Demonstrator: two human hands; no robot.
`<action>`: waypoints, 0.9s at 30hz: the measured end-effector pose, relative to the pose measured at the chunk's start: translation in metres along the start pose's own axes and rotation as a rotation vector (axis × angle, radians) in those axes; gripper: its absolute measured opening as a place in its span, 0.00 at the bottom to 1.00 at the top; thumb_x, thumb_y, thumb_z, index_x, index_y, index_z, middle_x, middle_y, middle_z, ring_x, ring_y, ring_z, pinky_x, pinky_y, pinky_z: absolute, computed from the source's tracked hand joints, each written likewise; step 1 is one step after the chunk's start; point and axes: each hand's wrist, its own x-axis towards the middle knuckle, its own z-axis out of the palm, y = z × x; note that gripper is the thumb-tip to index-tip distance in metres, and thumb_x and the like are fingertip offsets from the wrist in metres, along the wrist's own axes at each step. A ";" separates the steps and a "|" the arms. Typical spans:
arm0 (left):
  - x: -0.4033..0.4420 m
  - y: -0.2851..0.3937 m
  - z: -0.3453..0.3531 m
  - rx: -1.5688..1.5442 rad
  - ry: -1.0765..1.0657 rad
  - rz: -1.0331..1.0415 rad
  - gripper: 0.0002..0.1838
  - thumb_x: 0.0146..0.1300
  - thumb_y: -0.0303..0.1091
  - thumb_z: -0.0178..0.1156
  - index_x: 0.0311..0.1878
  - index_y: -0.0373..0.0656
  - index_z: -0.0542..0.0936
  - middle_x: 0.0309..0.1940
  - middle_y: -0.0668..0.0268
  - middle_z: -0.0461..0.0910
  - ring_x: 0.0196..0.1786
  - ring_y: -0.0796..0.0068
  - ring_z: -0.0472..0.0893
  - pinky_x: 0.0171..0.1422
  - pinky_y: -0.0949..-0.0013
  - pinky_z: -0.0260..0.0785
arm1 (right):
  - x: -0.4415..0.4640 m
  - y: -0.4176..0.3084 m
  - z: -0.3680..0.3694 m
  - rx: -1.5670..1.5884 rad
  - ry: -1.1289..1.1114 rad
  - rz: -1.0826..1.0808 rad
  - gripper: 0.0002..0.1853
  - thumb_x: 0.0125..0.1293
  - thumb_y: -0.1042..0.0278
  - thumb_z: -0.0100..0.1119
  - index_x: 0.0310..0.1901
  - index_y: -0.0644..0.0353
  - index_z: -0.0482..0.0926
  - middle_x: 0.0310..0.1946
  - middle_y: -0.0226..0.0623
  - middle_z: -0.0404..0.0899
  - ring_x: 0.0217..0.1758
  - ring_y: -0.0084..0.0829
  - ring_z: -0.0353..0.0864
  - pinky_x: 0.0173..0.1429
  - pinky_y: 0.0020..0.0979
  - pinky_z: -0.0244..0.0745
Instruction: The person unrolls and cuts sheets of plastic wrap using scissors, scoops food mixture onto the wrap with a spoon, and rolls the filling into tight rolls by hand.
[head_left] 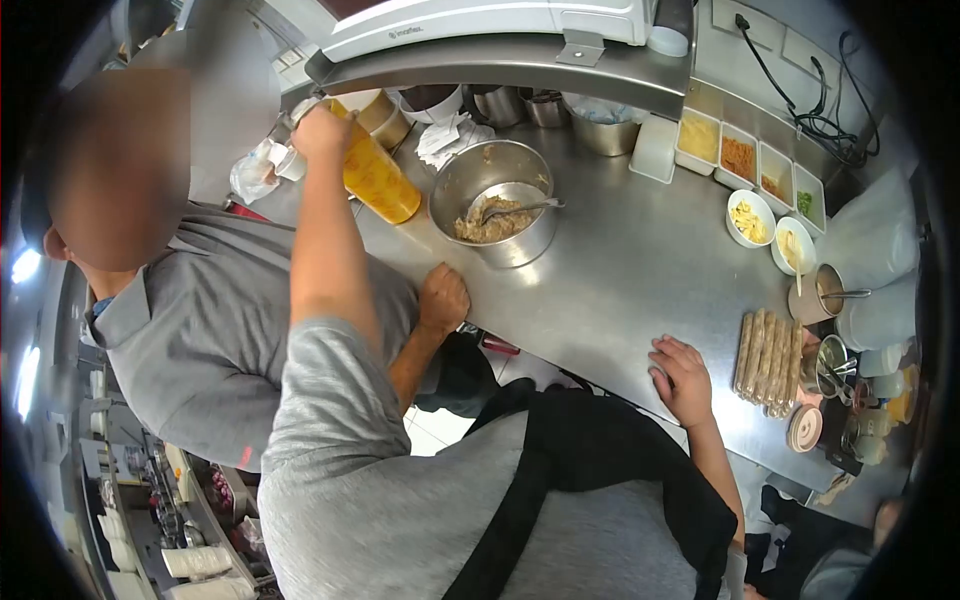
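My left hand point(322, 132) is closed around the top of a tall clear bottle of yellow-orange liquid point(382, 182), which leans at the back left of the counter. Beside that bottle stands a steel pot point(535, 240) with a lumpy brownish mixture point(490, 220) and a metal spoon point(525, 208) in it. My right hand point(682, 380) rests on the front edge of the steel counter point(600, 270), fingers outstretched, holding nothing. To its right lies a pack of long wrapped rolls point(768, 360).
A co-worker stands close at left, fist point(443, 298) on the counter edge. White tubs of shredded ingredients point(738, 158) and two small bowls point(750, 218) line the right back. A steel shelf point(480, 82) overhangs the rear. Cups and jars point(830, 365) crowd the right end.
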 end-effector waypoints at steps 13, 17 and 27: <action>-0.114 -0.031 -0.112 -0.146 0.832 0.349 0.21 0.43 0.59 0.72 0.24 0.51 0.80 0.19 0.70 0.79 0.26 0.68 0.78 0.35 0.62 0.63 | -0.010 0.009 0.006 -0.025 0.006 -0.003 0.12 0.56 0.70 0.64 0.42 0.58 0.82 0.53 0.39 0.80 0.63 0.42 0.75 0.65 0.42 0.68; -0.164 -0.023 -0.209 -0.221 0.959 0.485 0.21 0.42 0.55 0.76 0.23 0.49 0.79 0.19 0.70 0.77 0.24 0.69 0.77 0.35 0.65 0.63 | -0.013 0.012 0.007 0.003 0.004 -0.032 0.12 0.55 0.70 0.64 0.43 0.59 0.82 0.53 0.40 0.80 0.63 0.44 0.75 0.64 0.42 0.68; -0.301 0.028 -0.242 -1.242 0.623 0.180 0.13 0.60 0.31 0.69 0.25 0.37 0.77 0.22 0.73 0.74 0.26 0.86 0.66 0.30 0.79 0.57 | 0.010 -0.056 -0.026 1.933 -0.064 0.576 0.28 0.76 0.46 0.43 0.64 0.60 0.69 0.61 0.38 0.75 0.65 0.34 0.72 0.69 0.40 0.62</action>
